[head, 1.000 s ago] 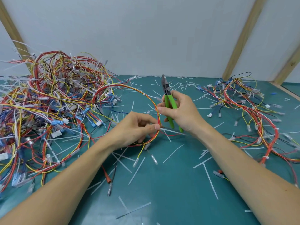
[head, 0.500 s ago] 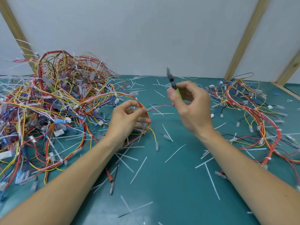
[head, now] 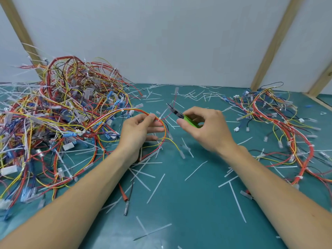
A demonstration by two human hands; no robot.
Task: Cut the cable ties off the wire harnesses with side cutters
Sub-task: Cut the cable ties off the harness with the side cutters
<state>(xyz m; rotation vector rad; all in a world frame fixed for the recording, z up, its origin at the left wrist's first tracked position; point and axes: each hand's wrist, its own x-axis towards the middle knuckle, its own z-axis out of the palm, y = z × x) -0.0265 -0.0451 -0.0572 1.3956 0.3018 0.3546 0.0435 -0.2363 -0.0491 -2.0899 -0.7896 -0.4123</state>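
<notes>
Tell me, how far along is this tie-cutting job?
Partly done, it seems. Cut ties litter the mat, and a smaller pile lies on the right. In hand: the left hand holds a harness, the right hand points the cutters at it. Left: the big tangle, apparently still tied.

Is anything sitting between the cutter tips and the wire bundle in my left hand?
Nothing visible does. The side cutters in the right hand point at the wire bundle pinched by the left hand, open gap between.
</notes>
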